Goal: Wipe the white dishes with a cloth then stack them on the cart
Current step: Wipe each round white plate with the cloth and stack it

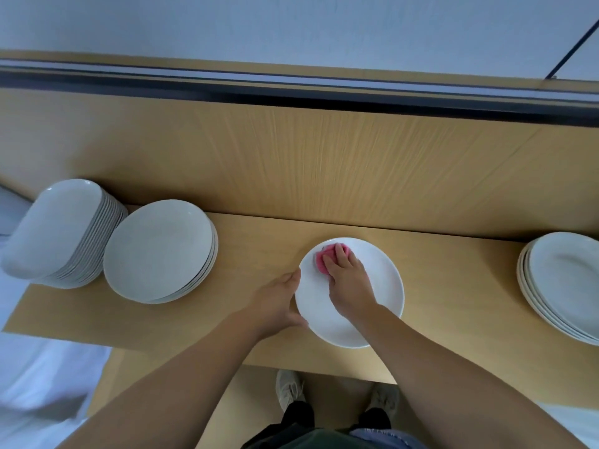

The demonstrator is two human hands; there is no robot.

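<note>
A round white plate [379,286] lies flat on the wooden shelf [259,254] in front of me. My right hand [348,280] presses a pink cloth [324,259] onto the plate's far left part, fingers spread over it. My left hand [278,299] grips the plate's left rim, thumb on the near edge. A stack of round white plates [158,251] stands to the left. Further left is a tall stack of oblong white dishes [58,231]. At the right edge sits a stack of oval white plates [564,283].
A wooden back panel [324,163] rises behind the shelf, topped by a dark rail [291,89]. The shelf's front edge runs just above my shoes [290,388]. White floor or surface shows at the lower left.
</note>
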